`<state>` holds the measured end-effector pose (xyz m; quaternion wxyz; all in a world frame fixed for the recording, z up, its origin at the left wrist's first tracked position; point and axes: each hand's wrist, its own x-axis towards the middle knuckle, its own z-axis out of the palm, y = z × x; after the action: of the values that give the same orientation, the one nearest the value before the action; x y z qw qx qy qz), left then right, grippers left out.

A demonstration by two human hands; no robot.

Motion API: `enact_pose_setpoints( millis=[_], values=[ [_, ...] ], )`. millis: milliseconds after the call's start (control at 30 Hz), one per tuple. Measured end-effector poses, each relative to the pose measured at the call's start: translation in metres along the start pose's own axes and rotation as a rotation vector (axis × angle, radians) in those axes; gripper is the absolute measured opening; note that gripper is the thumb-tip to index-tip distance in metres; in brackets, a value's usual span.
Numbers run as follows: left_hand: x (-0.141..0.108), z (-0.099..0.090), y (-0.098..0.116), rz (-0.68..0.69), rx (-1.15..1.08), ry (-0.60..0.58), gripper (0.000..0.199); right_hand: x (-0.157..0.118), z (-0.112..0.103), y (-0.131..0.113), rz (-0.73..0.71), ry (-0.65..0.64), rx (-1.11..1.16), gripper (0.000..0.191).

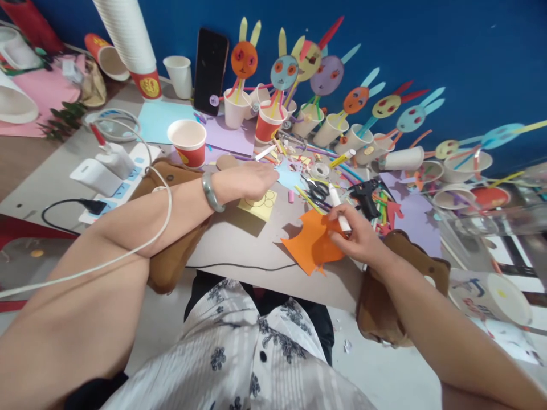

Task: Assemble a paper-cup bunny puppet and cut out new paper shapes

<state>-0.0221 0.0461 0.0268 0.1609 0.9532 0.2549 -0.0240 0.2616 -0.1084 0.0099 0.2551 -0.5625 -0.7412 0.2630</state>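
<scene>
My right hand (356, 233) grips a white marker (338, 209) between thumb and fingers, above a torn-edged sheet of orange paper (311, 242). My left hand (254, 179), with a bangle on the wrist, reaches over the table towards a light blue paper piece (289, 175). Its fingers point down and are mostly hidden behind the back of the hand. Just below that hand lies a yellow sticky-note pad (258, 206) with circles drawn on it. A small pink piece (291, 196) sits between the hands. Black-handled scissors (318, 191) rest beyond the marker.
Paper cups with rabbit-faced figures (244, 60) line the blue wall. A black glue gun (365, 199) lies right of the scissors. Brown cushions (175, 267) flank the table's front edge. A power strip (128, 182) and white cable are at left, beside a red cup (187, 142).
</scene>
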Motion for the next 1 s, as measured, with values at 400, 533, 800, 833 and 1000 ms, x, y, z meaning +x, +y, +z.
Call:
enact_pose_setpoints(
  millis=[400, 533, 800, 833, 1000],
  values=[
    [-0.005, -0.026, 0.03, 0.083, -0.048, -0.398, 0.042, 0.013, 0.046, -0.018, 0.126, 0.19, 0.042, 0.026],
    [-0.016, -0.036, 0.038, 0.006, 0.139, -0.408, 0.041, 0.015, 0.057, -0.022, 0.125, 0.149, 0.006, 0.03],
    [-0.003, -0.024, 0.033, -0.333, 0.147, -0.442, 0.022, 0.026, 0.058, -0.028, 0.121, 0.124, -0.113, 0.032],
    [-0.001, -0.02, 0.03, -0.361, 0.118, -0.425, 0.026, 0.027, 0.057, -0.028, 0.123, 0.111, -0.133, 0.033],
    [-0.008, -0.021, 0.033, -0.199, 0.158, -0.388, 0.016, 0.035, 0.04, -0.023, 0.162, 0.151, -0.323, 0.042]
  ],
)
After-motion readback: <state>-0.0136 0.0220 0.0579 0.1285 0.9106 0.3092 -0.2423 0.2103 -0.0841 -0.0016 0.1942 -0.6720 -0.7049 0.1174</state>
